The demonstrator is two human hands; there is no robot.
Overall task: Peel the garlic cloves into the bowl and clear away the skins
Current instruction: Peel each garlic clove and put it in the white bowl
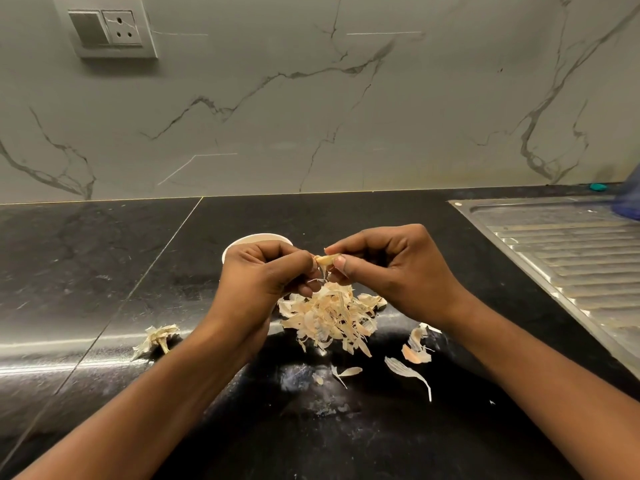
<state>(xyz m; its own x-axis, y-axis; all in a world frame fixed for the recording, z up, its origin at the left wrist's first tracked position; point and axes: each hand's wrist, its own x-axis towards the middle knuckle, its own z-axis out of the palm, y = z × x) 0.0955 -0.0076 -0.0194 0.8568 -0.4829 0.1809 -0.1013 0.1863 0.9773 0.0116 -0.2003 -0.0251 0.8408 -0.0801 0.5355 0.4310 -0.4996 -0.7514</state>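
Well left of sink rim (533,271), clove (325,260)

One head-worn wide-angle view, close over the black countertop (86,278), facing forward and down: left hand (263,275) and right hand (391,271) meet mid-frame, marble wall (311,116) at 12 o'clock, steel drainboard (571,254) at the frame edge toward 2 o'clock.

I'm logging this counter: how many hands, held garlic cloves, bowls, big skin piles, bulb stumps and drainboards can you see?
Hands: 2, left hand and right hand
Garlic clove: 1
Bowl: 1
Skin pile: 1
Bulb stump: 1
Drainboard: 1
Total: 7
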